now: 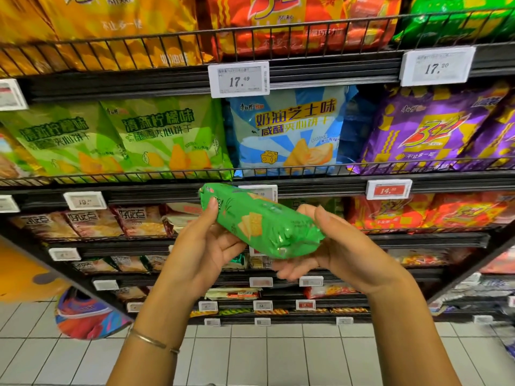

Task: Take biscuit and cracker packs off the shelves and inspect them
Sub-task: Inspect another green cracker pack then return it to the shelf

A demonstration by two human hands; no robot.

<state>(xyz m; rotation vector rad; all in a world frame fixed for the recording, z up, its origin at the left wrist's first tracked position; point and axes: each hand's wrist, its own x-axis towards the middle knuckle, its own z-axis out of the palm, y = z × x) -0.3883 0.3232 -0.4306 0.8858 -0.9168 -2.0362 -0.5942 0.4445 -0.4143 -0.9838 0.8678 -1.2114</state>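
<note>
Green cracker pack (259,222), in our hands.
L hand (206,246) & R hand (338,246) grip its ends w/ thumbs on top (fingers beneath).

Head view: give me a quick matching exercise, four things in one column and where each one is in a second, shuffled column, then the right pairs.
Things
1. green pack
2. blue bag
3. purple bag
4. bracelet

Places
A. around the left wrist
B. on the shelf, below the 17.49 price tag
C. off the shelf, held by the left hand and the right hand
D. on the shelf, below the 17.20 price tag

Pairs: 1-C, 2-B, 3-D, 4-A
</note>
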